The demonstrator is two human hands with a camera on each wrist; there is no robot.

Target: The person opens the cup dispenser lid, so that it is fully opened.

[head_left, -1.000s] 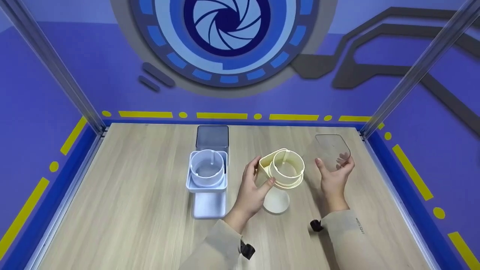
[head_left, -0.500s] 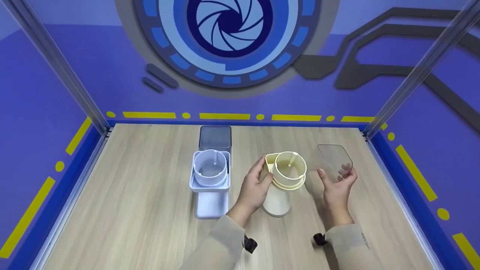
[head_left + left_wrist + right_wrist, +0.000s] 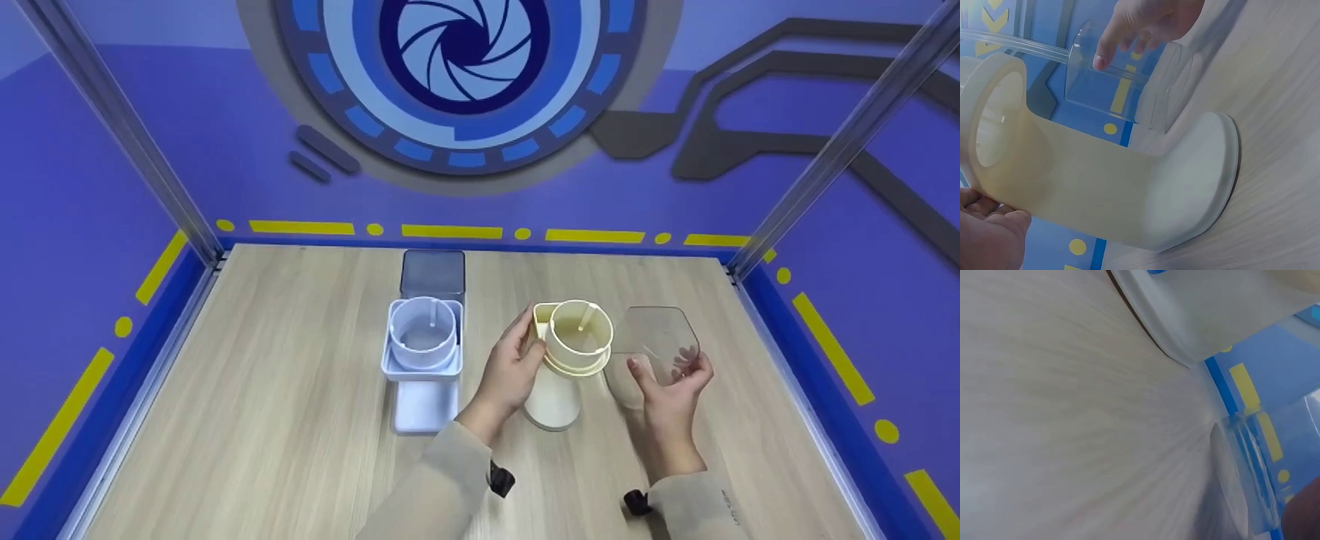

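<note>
A cream plastic stand (image 3: pixel 551 401) stands upright on its flat foot, with an open ring-shaped cup (image 3: pixel 581 360) at its top. My left hand (image 3: pixel 510 371) grips the side of that upper part; in the left wrist view its fingers (image 3: pixel 994 211) curl at the edge below the ring. My right hand (image 3: pixel 675 405) holds a clear, rounded-corner plastic container (image 3: pixel 652 330) by its sides, just right of the stand. The right wrist view shows a corner of the clear container (image 3: pixel 1258 467) low over the table, beside the stand's foot (image 3: pixel 1185 332).
Left of the hands stands a similar pale blue unit (image 3: pixel 424 360) with a square foot (image 3: pixel 425 409) and a smoky dark container (image 3: pixel 433 274) behind it. The wooden table (image 3: pixel 285 390) is bounded by blue printed walls (image 3: pixel 420 202) and metal posts (image 3: pixel 840 165).
The clear container has come down and nearer with my right hand, closer to the cream stand. My left hand has straightened the stand, which was turned and tilted before.
</note>
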